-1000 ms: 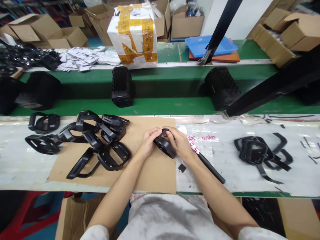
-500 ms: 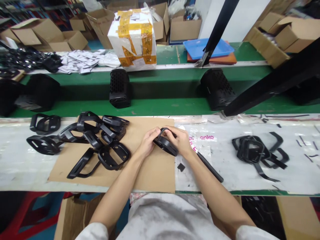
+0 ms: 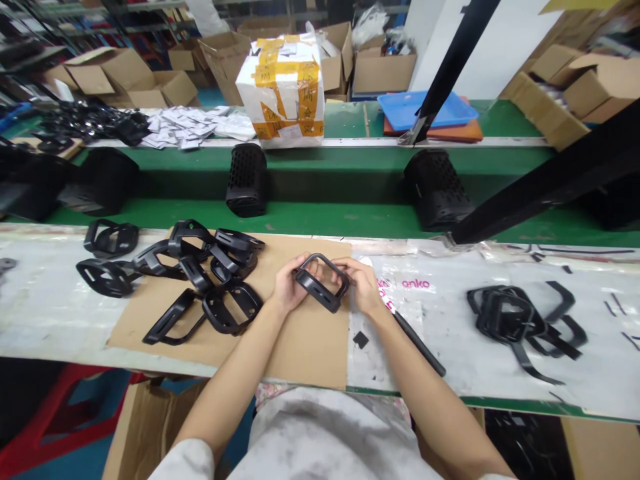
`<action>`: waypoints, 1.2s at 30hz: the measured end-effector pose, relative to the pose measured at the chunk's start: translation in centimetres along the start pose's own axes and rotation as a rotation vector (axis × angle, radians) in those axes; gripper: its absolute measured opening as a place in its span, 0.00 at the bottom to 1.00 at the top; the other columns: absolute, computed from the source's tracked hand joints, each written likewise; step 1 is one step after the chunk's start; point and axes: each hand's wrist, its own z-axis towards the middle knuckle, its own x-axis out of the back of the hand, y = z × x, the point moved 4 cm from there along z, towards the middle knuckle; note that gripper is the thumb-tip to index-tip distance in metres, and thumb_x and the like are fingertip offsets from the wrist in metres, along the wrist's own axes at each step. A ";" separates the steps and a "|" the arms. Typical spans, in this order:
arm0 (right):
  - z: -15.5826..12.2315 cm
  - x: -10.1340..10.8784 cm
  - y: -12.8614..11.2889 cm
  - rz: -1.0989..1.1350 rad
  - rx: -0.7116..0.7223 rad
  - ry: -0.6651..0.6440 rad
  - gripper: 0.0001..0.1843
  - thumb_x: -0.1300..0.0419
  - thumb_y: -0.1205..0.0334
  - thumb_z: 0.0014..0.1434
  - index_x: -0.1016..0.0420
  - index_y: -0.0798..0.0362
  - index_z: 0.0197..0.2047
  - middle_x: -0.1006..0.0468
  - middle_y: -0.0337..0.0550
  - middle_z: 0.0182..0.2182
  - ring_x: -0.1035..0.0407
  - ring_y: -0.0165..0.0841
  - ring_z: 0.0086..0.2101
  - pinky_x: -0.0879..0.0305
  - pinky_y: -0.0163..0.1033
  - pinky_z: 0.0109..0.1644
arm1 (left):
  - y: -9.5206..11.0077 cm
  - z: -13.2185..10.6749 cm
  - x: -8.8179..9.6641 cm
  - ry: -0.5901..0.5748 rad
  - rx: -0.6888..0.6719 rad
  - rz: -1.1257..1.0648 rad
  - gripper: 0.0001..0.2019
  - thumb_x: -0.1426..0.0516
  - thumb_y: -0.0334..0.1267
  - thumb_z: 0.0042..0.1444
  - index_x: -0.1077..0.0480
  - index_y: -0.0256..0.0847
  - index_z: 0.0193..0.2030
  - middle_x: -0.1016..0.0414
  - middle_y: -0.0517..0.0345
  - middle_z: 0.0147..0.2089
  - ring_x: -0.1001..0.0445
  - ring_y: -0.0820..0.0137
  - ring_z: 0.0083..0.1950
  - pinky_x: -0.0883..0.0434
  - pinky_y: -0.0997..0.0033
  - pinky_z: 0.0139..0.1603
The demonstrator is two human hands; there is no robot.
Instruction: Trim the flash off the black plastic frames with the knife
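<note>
Together, the left hand point(image 3: 285, 288) and right hand point(image 3: 364, 288) gripped a black frame point(image 3: 321, 283) above the worktop point(image 3: 45, 313); fingers hid its ends.

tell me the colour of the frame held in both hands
Plain black frame, clearest in the head view.

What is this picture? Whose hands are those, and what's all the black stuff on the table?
The camera sits on a person's head and looks down, so you see that person's own arms. The left hand and right hand hold one black plastic frame between them, above a sheet of cardboard. More frames lie heaped to the left, and another heap on the right. A black stick lies by the right arm. Behind runs a green belt with black holed shells on it.
</note>
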 end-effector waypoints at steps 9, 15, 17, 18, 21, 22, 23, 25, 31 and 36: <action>0.4 0.1 -2.0 -0.070 -0.016 0.104 0.18 0.47 0.53 0.58 0.20 0.53 0.28 0.33 0.35 0.14 0.41 0.32 0.19 0.42 0.40 0.28 | 0.0 -0.6 -0.7 -0.121 0.121 0.333 0.23 0.34 0.59 0.55 0.29 0.40 0.36 0.22 0.54 0.29 0.24 0.64 0.34 0.29 0.64 0.41; 0.1 0.4 -1.8 -0.089 -0.010 0.092 0.21 0.42 0.46 0.59 0.23 0.51 0.23 0.29 0.39 0.16 0.37 0.34 0.20 0.41 0.39 0.25 | 4.6 -3.8 -4.5 -0.095 0.029 1.045 0.16 0.38 0.52 0.64 0.29 0.40 0.38 0.23 0.58 0.35 0.26 0.68 0.37 0.33 0.69 0.41; 0.0 0.4 -0.9 -0.034 -0.063 0.090 0.25 0.42 0.40 0.61 0.21 0.51 0.26 0.25 0.42 0.19 0.34 0.34 0.20 0.42 0.38 0.22 | 6.1 -5.3 -5.3 -0.075 -0.039 1.254 0.15 0.35 0.50 0.62 0.27 0.40 0.37 0.25 0.59 0.34 0.28 0.69 0.36 0.35 0.69 0.39; 0.0 0.4 -0.4 -0.006 -0.103 0.083 0.27 0.42 0.36 0.62 0.20 0.51 0.29 0.24 0.42 0.21 0.34 0.34 0.20 0.44 0.37 0.20 | 6.9 -6.1 -5.4 -0.082 -0.072 1.290 0.14 0.34 0.50 0.62 0.26 0.40 0.37 0.25 0.59 0.35 0.28 0.68 0.38 0.34 0.69 0.40; 0.1 0.3 0.7 -0.091 -0.112 0.055 0.32 0.43 0.30 0.63 0.19 0.52 0.33 0.24 0.42 0.22 0.36 0.33 0.18 0.45 0.37 0.19 | 9.7 -9.3 -4.7 -0.130 -0.199 1.134 0.15 0.30 0.49 0.59 0.24 0.40 0.39 0.22 0.52 0.45 0.23 0.64 0.47 0.29 0.65 0.53; 0.1 0.3 0.8 -0.167 -0.089 0.031 0.33 0.43 0.29 0.64 0.19 0.52 0.33 0.25 0.43 0.22 0.36 0.34 0.19 0.42 0.37 0.20 | 11.0 -10.5 -4.0 -0.121 -0.254 1.042 0.15 0.29 0.49 0.58 0.23 0.40 0.40 0.23 0.49 0.49 0.22 0.61 0.52 0.28 0.61 0.58; 0.2 0.1 0.9 -0.259 -0.065 -0.004 0.33 0.43 0.29 0.64 0.18 0.52 0.32 0.24 0.43 0.22 0.33 0.35 0.20 0.38 0.39 0.23 | 12.4 -11.9 -3.0 -0.080 -0.313 0.956 0.16 0.28 0.49 0.57 0.22 0.40 0.40 0.24 0.46 0.52 0.22 0.58 0.56 0.28 0.58 0.61; 0.4 -0.2 1.1 -0.445 -0.036 -0.080 0.32 0.43 0.29 0.63 0.17 0.50 0.32 0.22 0.45 0.23 0.27 0.40 0.24 0.31 0.42 0.28 | 15.6 -14.7 -0.1 0.113 -0.444 0.862 0.16 0.27 0.51 0.55 0.19 0.41 0.40 0.25 0.43 0.56 0.24 0.54 0.60 0.30 0.54 0.65; 0.9 -0.6 1.4 -0.658 -0.053 -0.127 0.30 0.47 0.31 0.62 0.15 0.45 0.35 0.18 0.46 0.25 0.19 0.48 0.28 0.24 0.46 0.33 | 24.6 -22.7 12.8 1.004 -0.919 0.598 0.25 0.25 0.56 0.44 0.21 0.41 0.40 0.20 0.51 0.47 0.24 0.63 0.49 0.27 0.63 0.55; 1.1 -0.6 1.5 -0.648 -0.040 -0.107 0.30 0.46 0.32 0.62 0.15 0.47 0.34 0.17 0.47 0.26 0.19 0.47 0.29 0.23 0.46 0.36 | 28.0 -26.4 23.0 1.662 -0.834 0.667 0.15 0.38 0.48 0.60 0.28 0.38 0.45 0.23 0.55 0.42 0.24 0.69 0.41 0.27 0.69 0.46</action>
